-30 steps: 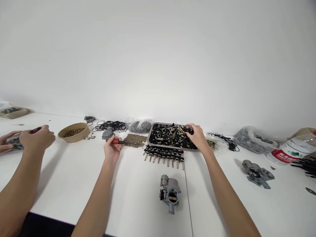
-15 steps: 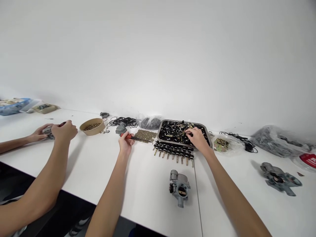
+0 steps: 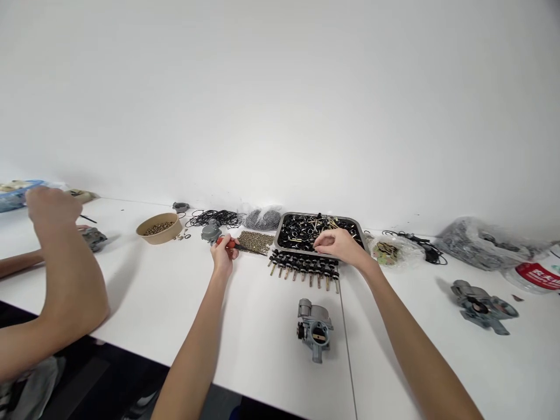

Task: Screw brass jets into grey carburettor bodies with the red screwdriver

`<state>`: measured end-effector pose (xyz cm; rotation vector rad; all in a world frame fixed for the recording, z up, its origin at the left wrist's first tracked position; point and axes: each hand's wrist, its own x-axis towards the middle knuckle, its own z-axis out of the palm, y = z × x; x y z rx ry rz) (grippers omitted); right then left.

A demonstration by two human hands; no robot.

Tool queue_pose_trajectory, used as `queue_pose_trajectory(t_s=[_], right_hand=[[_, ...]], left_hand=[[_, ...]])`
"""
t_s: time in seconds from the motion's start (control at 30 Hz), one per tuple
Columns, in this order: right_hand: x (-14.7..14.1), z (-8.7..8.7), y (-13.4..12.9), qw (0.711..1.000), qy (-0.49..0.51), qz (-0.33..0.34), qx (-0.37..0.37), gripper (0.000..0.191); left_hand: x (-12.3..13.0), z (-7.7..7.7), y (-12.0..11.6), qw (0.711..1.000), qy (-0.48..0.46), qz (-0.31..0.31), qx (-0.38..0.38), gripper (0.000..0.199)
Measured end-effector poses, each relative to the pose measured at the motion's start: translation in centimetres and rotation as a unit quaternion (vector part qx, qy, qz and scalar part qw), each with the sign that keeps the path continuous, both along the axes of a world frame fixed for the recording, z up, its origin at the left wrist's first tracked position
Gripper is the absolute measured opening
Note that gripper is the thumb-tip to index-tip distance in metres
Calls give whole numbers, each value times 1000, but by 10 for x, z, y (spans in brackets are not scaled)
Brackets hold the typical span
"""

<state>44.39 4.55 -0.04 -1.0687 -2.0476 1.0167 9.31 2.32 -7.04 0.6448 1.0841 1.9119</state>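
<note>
My left hand [image 3: 223,255] is closed around the red handle of a screwdriver [image 3: 226,242], its dark shaft pointing right across a patch of small brass parts [image 3: 255,241]. Just behind that hand is a grey carburetor [image 3: 210,231]; whether the fingers touch it I cannot tell. Over the front edge of a metal tray [image 3: 277,240] my right hand [image 3: 339,245] pinches its fingertips together. Anything between them is too small to make out. Black and brass parts [image 3: 301,230] fill the tray. Rows of black-topped brass-stemmed parts [image 3: 306,265] lie in front of it.
One carburetor [image 3: 315,331] stands in front of me, another [image 3: 483,306] at right. A bowl of brass pieces [image 3: 144,230], black rings [image 3: 214,218] and plastic bags [image 3: 481,242] line the back. At left a co-worker's hand [image 3: 55,207] is raised near a grey part [image 3: 93,238].
My right hand has drawn from inside the tray toward its front edge and left, fingers pinched. My left hand keeps the screwdriver nearly still. The co-worker's hand has moved up and left.
</note>
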Motion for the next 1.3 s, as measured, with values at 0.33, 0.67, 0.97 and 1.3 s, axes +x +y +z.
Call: queue_pose_trajectory(t_s=[0.33,0.67,0.97,1.3], right_hand=[[32,-33,-46,998,-36,7,-51,6],[56,-66,-81,980,102,-34,-168,30],[36,-49,-102,956,220,-38,-189,25],[23,-43,-119,944,207,-89,-239,30]], left_hand=[[-2,5,-2,999,-35,-13,7,31],[-8,6,-2,998,-59,-32,16,24],[-9,9,-1,997,-62,-34,10,19],[-10,7,0,998,-59,-30,9,18]])
